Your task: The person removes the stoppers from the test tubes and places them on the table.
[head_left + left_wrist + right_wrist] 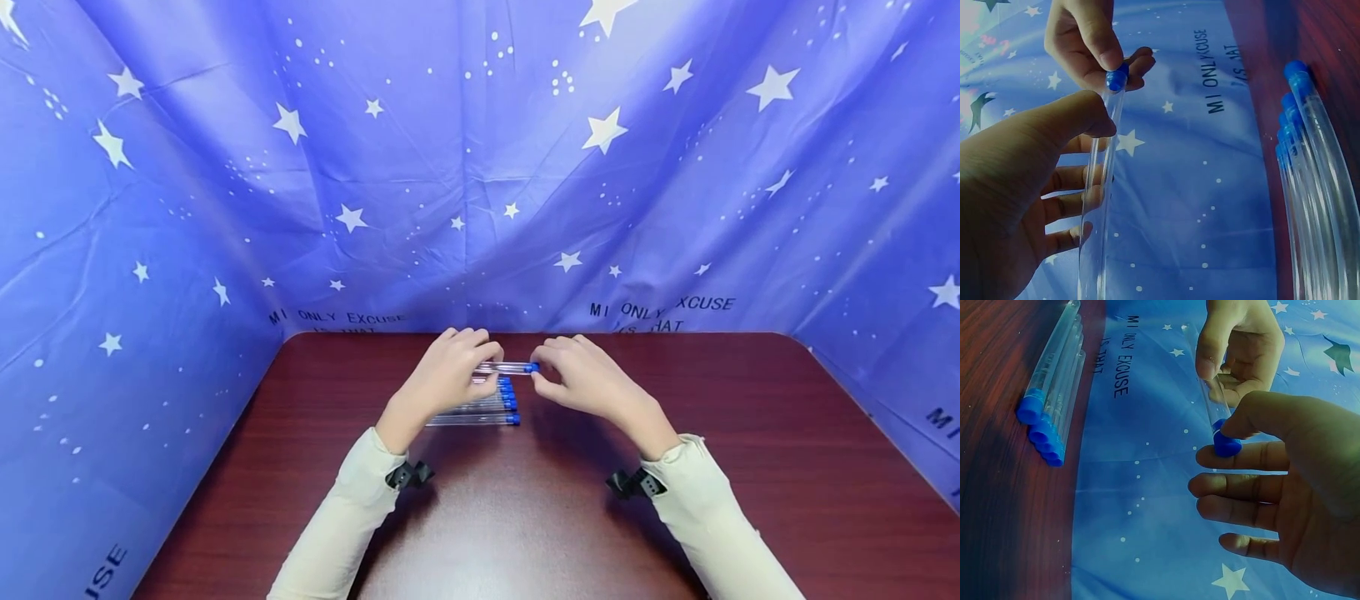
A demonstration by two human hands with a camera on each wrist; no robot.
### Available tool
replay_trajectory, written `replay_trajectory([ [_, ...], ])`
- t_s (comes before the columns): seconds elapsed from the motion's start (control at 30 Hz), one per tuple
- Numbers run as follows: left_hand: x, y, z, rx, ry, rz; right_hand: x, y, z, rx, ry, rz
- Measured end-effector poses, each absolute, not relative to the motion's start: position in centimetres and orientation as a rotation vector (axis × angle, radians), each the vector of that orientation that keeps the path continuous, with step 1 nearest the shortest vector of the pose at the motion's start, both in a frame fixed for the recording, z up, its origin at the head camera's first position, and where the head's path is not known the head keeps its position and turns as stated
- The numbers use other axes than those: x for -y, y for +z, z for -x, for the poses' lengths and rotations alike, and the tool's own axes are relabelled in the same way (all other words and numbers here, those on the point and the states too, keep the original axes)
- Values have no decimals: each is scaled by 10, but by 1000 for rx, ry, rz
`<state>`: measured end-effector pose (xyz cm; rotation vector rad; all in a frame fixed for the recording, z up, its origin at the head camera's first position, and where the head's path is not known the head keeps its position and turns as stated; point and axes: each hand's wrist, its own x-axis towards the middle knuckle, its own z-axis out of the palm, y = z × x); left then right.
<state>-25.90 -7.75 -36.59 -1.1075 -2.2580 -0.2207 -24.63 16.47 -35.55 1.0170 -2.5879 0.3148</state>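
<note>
Hanging at the back and down both sides, a blue cloth [465,167] printed with white stars and black lettering takes up most of the head view. In front of it is a dark red-brown table [750,400]. Two pale sleeves [330,525] reach in over it, and beyond their cuffs the left hand [450,371] and right hand [588,379] face each other near the table's far edge, a little apart. A row of clear tubes [483,408] lies on the table by the left hand, which is the nearer of the two, with all its capped ends at the right. Between the hands, raised off the table, is one more clear tube [510,367], its long axis running left to right, about parallel to the row. The left hand grips its body between thumb and fingers and, in the head view, hides its left end. Smallest is this tube's blue cap [1117,77], at the end towards the right hand, which pinches it between thumb and forefinger, the other fingers stretched out.
</note>
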Motion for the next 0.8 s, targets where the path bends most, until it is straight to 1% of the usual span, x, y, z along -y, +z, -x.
replay_trajectory([
  [0.33, 77, -366, 259, 2218, -233, 1095, -167, -353, 251, 2562, 362, -1085],
  [0.8, 78, -364, 256, 2309, -254, 1111, -165, -353, 248, 2625, 373, -1066],
])
